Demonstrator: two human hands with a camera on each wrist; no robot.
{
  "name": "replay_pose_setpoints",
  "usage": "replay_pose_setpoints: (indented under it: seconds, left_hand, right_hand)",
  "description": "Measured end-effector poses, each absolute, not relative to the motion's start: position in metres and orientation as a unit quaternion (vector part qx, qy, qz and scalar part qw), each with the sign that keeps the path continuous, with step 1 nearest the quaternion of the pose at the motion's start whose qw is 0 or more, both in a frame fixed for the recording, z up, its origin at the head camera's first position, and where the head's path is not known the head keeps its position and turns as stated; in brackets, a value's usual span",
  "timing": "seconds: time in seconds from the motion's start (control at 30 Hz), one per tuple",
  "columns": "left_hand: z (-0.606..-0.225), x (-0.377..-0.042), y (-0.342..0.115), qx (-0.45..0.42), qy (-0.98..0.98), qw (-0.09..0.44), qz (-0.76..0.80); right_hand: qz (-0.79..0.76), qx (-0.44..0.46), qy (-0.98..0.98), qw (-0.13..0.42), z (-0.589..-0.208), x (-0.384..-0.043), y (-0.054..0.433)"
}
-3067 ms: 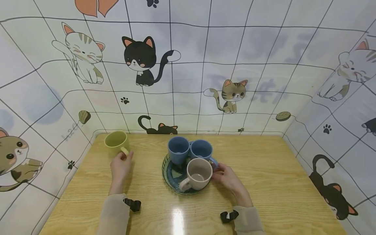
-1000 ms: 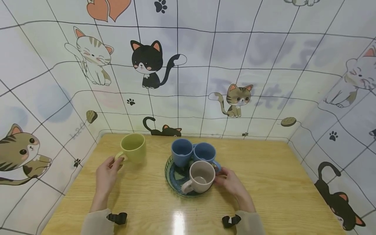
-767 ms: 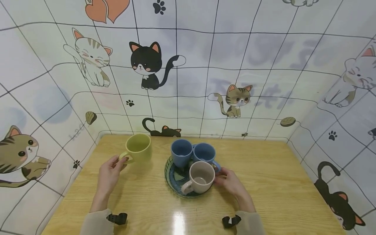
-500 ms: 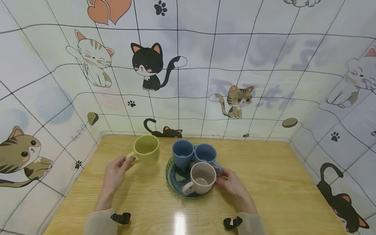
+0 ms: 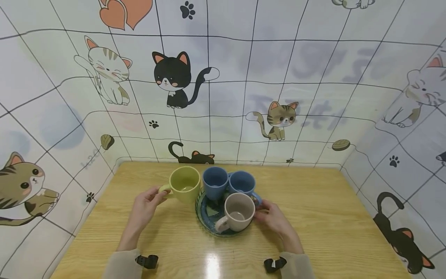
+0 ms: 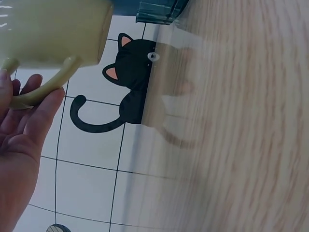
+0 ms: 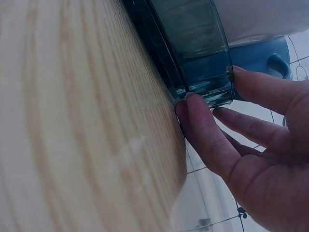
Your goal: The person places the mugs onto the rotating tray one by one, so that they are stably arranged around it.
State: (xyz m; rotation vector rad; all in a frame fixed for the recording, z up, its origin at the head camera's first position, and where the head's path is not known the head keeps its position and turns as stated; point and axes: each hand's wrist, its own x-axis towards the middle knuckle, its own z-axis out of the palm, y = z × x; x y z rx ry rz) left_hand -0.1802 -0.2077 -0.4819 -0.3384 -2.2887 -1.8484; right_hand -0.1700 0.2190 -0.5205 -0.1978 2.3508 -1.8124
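My left hand [image 5: 148,203] grips the handle of a yellow-green mug [image 5: 185,184], fingers curled through it in the left wrist view. The mug [image 6: 53,31] is raised off the table, its near side overlapping the left edge of a blue-green plate [image 5: 205,220] in the head view. On that plate stand two blue mugs [image 5: 215,183] and a beige mug [image 5: 239,211], all upright. My right hand [image 5: 273,217] is at the plate's right edge; in the right wrist view its thumb and fingers pinch the glassy rim [image 7: 207,72].
A light wooden table [image 5: 313,217] lies under everything. Cat-patterned sheeting [image 5: 230,97] rises behind it and along both sides. A dark strap buckle [image 5: 148,261] sits at the left wrist, another buckle [image 5: 275,265] at the right.
The yellow-green mug, held by its handle in my left hand, has moved from the table's far left rightward to the plate's edge. My right hand has stayed at the plate.
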Motion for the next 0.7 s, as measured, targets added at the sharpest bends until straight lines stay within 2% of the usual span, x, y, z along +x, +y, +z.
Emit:
replay_pose_setpoints:
  seconds: [0.7]
  left_hand:
    - [-0.495,-0.190,-0.181,-0.197,-0.743,0.015,-0.640]
  right_hand:
    - [-0.610,-0.072,0.784,0.091,-0.519,-0.170,0.221]
